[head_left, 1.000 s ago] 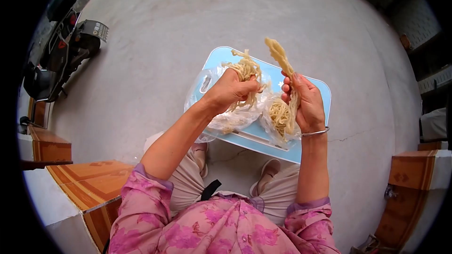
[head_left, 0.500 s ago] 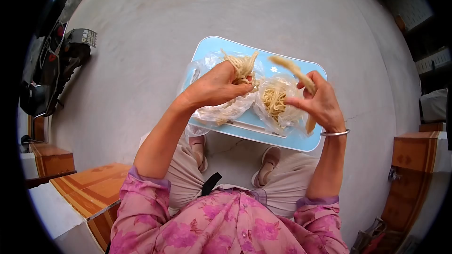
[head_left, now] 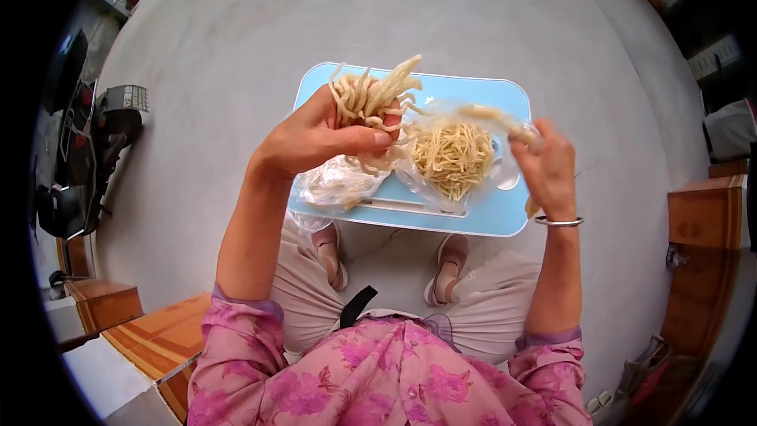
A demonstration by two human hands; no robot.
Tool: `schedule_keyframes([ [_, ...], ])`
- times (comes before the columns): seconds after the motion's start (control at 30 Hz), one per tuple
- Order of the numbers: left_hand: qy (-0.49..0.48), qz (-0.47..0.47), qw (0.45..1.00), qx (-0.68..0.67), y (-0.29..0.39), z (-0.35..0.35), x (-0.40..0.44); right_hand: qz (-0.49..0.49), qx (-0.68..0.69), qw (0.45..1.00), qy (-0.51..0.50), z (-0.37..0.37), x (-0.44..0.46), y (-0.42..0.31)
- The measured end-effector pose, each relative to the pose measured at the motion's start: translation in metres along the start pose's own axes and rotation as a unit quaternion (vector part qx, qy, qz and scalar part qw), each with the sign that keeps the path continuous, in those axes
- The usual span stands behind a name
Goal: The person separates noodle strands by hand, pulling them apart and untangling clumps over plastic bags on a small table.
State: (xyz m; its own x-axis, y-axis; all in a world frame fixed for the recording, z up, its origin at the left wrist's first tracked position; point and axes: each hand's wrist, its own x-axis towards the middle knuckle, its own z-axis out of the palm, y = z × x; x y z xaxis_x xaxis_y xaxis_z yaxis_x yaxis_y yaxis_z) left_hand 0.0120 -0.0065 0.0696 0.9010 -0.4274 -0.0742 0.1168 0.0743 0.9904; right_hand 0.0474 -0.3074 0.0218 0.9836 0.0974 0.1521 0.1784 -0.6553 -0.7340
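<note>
My left hand (head_left: 315, 130) is closed around a bundle of pale, noodle-like strips (head_left: 371, 99), raised over the table's left part. The fingers of my right hand (head_left: 544, 166) are closed on a long pale stick-like piece (head_left: 485, 113), blurred by motion; clear plastic film smears beside it. Between the hands, a heap of thin pale strips (head_left: 451, 158) lies in an opened clear plastic bag (head_left: 426, 193). Another clear plastic bag (head_left: 335, 185) with pale contents rests below my left hand, partly covered by it.
The bags rest on a small light-blue table (head_left: 493, 222) in front of my knees. Grey floor (head_left: 221, 55) surrounds it. A dark scooter-like vehicle (head_left: 75, 150) stands at left. Orange-brown cabinets (head_left: 162, 331) are at both sides.
My left hand has moved left and up with its bundle. The heap in the middle bag shows more widely, its plastic pulled back. My right hand stays on the right with the long piece.
</note>
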Motion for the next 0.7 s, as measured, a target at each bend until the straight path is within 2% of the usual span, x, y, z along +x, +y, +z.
schedule_keyframes([
  [0.1, -0.078, 0.079, 0.974, -0.197, -0.011, 0.013, 0.023, 0.085, 0.131, 0.988, 0.017, -0.02, 0.01, 0.004],
  [0.2, -0.127, 0.094, 0.957, -0.243, -0.017, 0.036, 0.049, 0.117, 0.195, 0.974, 0.022, -0.026, 0.013, 0.003],
  [0.27, -0.102, 0.042, 0.987, -0.118, -0.032, 0.044, 0.069, 0.114, 0.208, 0.971, 0.031, -0.027, 0.014, 0.005],
  [0.33, -0.088, -0.006, 0.995, -0.052, -0.051, 0.068, 0.086, 0.104, 0.215, 0.97, 0.039, -0.028, 0.014, 0.005],
  [0.37, -0.1, -0.017, 0.986, 0.132, -0.066, 0.072, 0.097, 0.097, 0.216, 0.971, 0.042, -0.029, 0.014, 0.003],
  [0.4, -0.109, -0.027, 0.944, 0.311, -0.087, 0.073, 0.106, 0.091, 0.218, 0.971, 0.047, -0.029, 0.014, 0.001],
  [0.47, -0.06, -0.051, 0.857, 0.509, -0.14, 0.075, 0.114, 0.072, 0.214, 0.973, 0.04, -0.028, 0.012, -0.003],
  [0.57, -0.046, -0.014, 0.783, 0.621, -0.17, 0.078, 0.112, 0.065, 0.225, 0.972, 0.016, -0.026, 0.01, -0.012],
  [0.7, 0.039, -0.036, 0.837, 0.545, -0.173, 0.092, 0.132, 0.045, 0.238, 0.97, 0.003, -0.019, 0.008, -0.02],
])
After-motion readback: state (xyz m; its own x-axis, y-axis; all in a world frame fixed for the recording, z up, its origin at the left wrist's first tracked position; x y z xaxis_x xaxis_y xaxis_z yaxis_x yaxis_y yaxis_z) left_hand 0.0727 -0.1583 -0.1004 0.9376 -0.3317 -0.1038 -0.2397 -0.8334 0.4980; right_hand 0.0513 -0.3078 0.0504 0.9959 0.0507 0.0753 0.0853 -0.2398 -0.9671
